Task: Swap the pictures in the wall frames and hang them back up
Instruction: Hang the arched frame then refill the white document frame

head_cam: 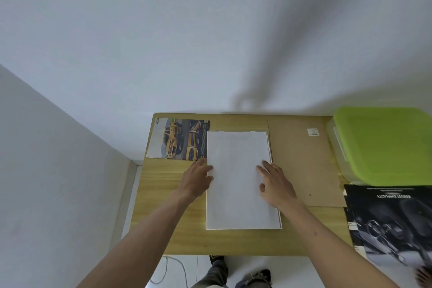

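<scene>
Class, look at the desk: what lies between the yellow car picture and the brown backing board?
In the head view, the white sheet lies between the yellow car picture and the brown backing board, with both hands on it.

black glossy car-interior poster (395,224), table's right end: white headline "ROBUST SIMPLICITY", upside down from here | small white sticker (312,132) on brown cardboard backing sheet (301,163): print too small | yellow-car printed picture (178,139): captions unreadable
</scene>
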Demonstrator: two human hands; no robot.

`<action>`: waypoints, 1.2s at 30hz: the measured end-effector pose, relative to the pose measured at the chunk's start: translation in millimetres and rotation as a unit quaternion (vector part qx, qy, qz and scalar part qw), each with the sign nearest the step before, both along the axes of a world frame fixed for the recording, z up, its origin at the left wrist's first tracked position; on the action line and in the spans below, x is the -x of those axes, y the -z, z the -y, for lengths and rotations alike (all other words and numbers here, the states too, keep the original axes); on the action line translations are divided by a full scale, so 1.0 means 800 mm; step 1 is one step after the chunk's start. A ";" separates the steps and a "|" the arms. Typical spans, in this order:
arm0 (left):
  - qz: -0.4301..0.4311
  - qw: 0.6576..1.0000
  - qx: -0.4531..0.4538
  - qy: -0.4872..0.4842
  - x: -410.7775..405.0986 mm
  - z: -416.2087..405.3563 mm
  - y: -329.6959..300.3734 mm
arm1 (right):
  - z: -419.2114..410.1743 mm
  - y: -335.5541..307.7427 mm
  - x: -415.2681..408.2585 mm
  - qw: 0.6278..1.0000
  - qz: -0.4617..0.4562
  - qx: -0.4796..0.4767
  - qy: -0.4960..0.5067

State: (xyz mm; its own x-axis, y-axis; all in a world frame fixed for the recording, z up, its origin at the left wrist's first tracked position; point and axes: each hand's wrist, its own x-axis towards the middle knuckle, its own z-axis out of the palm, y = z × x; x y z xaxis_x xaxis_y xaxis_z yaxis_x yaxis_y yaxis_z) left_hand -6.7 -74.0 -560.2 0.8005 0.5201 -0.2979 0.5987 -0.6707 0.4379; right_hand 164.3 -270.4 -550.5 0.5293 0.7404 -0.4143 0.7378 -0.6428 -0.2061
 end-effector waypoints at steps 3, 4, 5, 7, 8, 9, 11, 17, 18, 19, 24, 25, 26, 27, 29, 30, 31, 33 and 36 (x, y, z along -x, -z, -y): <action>0.000 1.000 -0.002 0.000 0.000 0.000 -0.003 | -0.001 -0.001 0.001 1.000 -0.005 -0.004 0.003; -0.001 1.000 -0.002 0.001 0.000 0.000 -0.003 | -0.002 -0.001 0.001 1.000 -0.007 -0.007 0.006; -0.003 1.000 -0.003 0.002 0.000 0.000 -0.003 | -0.002 -0.002 0.001 1.000 -0.008 -0.010 0.009; -0.006 1.000 -0.001 0.000 -0.001 -0.001 -0.004 | -0.003 -0.001 0.001 1.000 -0.009 -0.016 0.009; -0.007 1.000 0.000 -0.004 -0.002 -0.002 -0.003 | -0.003 -0.002 0.001 1.000 -0.009 -0.019 0.009; -0.008 1.000 0.001 -0.008 -0.003 -0.002 -0.002 | -0.003 -0.002 0.001 1.000 -0.011 -0.021 0.009; -0.016 1.000 0.002 -0.014 -0.004 -0.001 -0.002 | -0.001 -0.003 -0.002 1.000 -0.018 -0.025 0.007; 0.000 0.998 -0.040 -0.052 -0.009 0.014 -0.005 | 0.023 -0.011 -0.027 0.996 -0.023 -0.075 0.048; 0.013 0.997 -0.050 -0.063 -0.014 0.021 -0.007 | 0.032 -0.013 -0.035 0.994 -0.017 -0.084 0.067; 0.027 0.996 -0.059 -0.068 -0.021 0.030 -0.010 | 0.042 -0.014 -0.044 0.992 -0.012 -0.086 0.090; 0.090 0.994 -0.022 -0.052 -0.092 0.113 -0.030 | 0.107 -0.020 -0.096 0.983 0.005 -0.023 0.182; 0.094 0.994 0.002 -0.050 -0.111 0.135 -0.033 | 0.121 -0.020 -0.106 0.981 0.003 -0.006 0.192; 0.095 0.994 0.028 -0.050 -0.129 0.158 -0.035 | 0.135 -0.020 -0.116 0.980 0.000 0.008 0.200; 0.090 0.993 0.060 -0.056 -0.148 0.180 -0.036 | 0.147 -0.019 -0.125 0.978 -0.005 0.018 0.208; 0.072 0.986 0.121 -0.087 -0.182 0.218 -0.037 | 0.163 -0.018 -0.139 0.974 -0.018 0.029 0.223; 0.058 0.981 0.145 -0.111 -0.198 0.237 -0.038 | 0.171 -0.017 -0.146 0.973 -0.024 0.033 0.226; 0.039 0.975 0.167 -0.139 -0.211 0.249 -0.039 | 0.176 -0.016 -0.150 0.974 -0.027 0.034 0.223; -0.010 0.963 0.191 -0.188 -0.228 0.268 -0.038 | 0.181 -0.012 -0.153 0.977 -0.035 0.035 0.209; -0.052 0.948 0.198 -0.245 -0.248 0.288 -0.040 | 0.188 -0.006 -0.156 0.980 -0.037 0.031 0.195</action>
